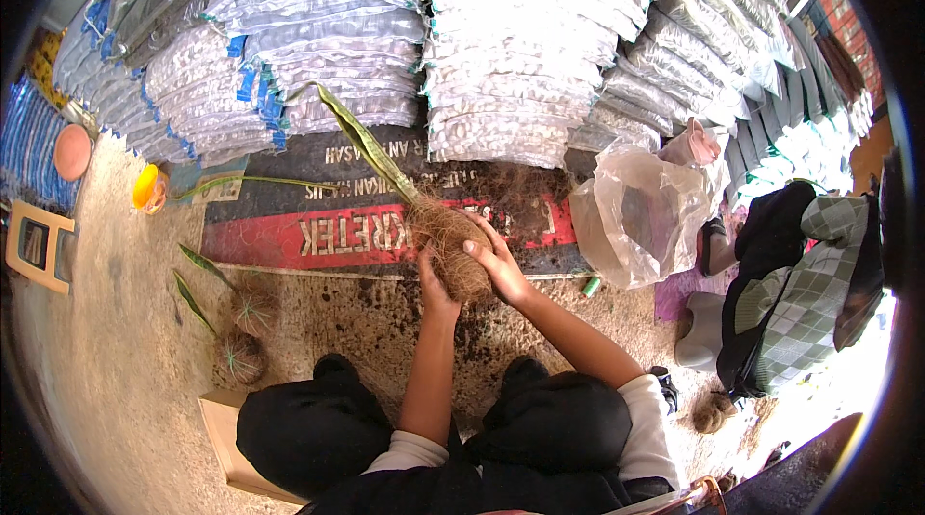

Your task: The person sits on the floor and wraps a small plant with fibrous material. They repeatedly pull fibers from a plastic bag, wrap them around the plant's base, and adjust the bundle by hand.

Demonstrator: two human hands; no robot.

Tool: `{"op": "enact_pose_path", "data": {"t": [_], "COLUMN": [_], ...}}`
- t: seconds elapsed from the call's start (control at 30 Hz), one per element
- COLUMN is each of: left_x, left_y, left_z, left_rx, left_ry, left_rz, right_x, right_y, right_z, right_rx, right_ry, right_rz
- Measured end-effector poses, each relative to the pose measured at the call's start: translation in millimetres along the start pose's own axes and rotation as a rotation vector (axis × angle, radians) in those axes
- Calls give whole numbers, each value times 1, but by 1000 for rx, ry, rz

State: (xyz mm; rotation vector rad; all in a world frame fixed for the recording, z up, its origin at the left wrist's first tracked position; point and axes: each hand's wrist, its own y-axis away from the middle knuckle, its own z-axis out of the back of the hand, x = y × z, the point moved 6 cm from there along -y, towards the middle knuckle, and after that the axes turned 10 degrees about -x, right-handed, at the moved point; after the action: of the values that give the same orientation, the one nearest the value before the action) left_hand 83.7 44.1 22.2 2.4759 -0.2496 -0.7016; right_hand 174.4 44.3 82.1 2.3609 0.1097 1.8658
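Lying at the lower left of the frame, two small fibre balls (253, 313) with green leaves were seen on the concrete floor (125, 322), near the close left corner of a dark and red printed sheet (252, 241). A long single leaf (260, 180) was laid across that sheet's left part, near an orange cup (148, 189). Good open room was offered by the floor between the small balls and the left forearm (427, 370), where dark crumbs were scattered.

At the centre, a larger fibre ball (445, 247) was held over the sheet's near edge, its banded leaf (374, 151) tilted toward the upper left. The ball was grasped from its left side by the left hand (438, 290) and from its right side by the right hand (501, 271), thumb laid on top. Shaping of fibre around the leaf's base was judged to be in hand; next, steady support and an even tucking of loose strands seemed called for.

Farther right, a green cylinder (591, 286) was seen just off the sheet's near edge, and sideways room was limited by a clear plastic bag (612, 211) and a checked garment (809, 298)
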Motion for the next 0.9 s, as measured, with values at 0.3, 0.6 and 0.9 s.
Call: {"op": "enact_pose_path", "data": {"t": [0.3,0.6,0.9], "left_x": [-5,-39,2], "left_y": [-16,20,-1], "left_z": [14,-20,-7], "left_rx": [-58,-79,-56], "left_ry": [-95,-584,-165], "left_rz": [-170,-859,-272], "right_x": [0,19,13], "right_y": [0,-15,3], "right_z": [-7,35,4], "right_rx": [-73,-375,-238], "right_ry": [-89,346,347], "right_rz": [28,412,451]}}
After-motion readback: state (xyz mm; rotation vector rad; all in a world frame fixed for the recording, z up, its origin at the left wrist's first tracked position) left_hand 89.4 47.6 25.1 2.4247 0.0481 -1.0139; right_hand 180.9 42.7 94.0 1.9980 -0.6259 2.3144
